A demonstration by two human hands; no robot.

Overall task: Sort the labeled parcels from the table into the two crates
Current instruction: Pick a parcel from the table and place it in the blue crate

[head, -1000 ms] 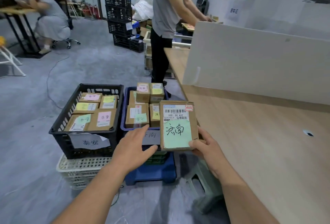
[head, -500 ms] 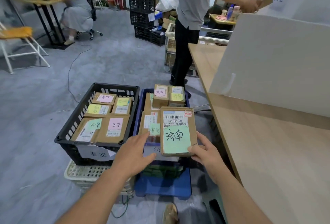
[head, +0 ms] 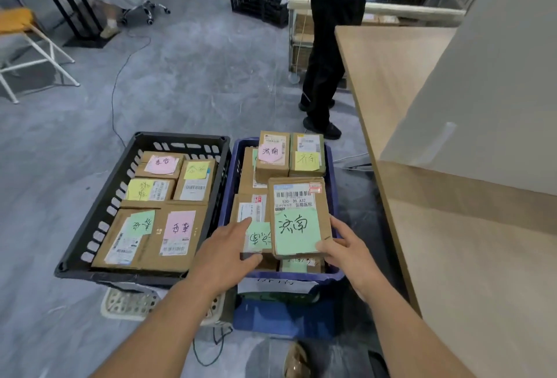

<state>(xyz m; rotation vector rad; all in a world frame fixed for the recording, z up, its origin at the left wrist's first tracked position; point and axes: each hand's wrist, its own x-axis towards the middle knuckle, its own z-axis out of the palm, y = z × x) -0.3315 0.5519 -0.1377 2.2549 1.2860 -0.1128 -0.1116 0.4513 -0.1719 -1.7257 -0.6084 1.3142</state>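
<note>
So the right hand has the parcel pinched at its near right corner: thumb on top, pressing the edge of the big green note, the other fingers curled round the side and underneath. It's a flat brown box with a barcode label above the note, and it sits face up over the blue crate, on top of the boxes already in there. Honestly can't tell if it's resting on them or held just above.

Right beside the grip, on its left, the left hand is spread flat with straight fingers, holding nothing. Its fingertips lie on a neighbouring box with a smaller green note, and the thumb points toward the held parcel's near left corner.

Past the grip, at the far end of the same crate, two more boxes stand side by side, one with a pink note and one with a yellow note. Just under the grip there's a white paper sign on the crate's front wall.

Further left of the grip, touching the blue one, is the black crate, packed with boxes wearing pink, yellow and green notes. Off to the right of the grip runs the wooden table with a white board standing on it. Well beyond, someone in dark trousers stands on the grey floor.
</note>
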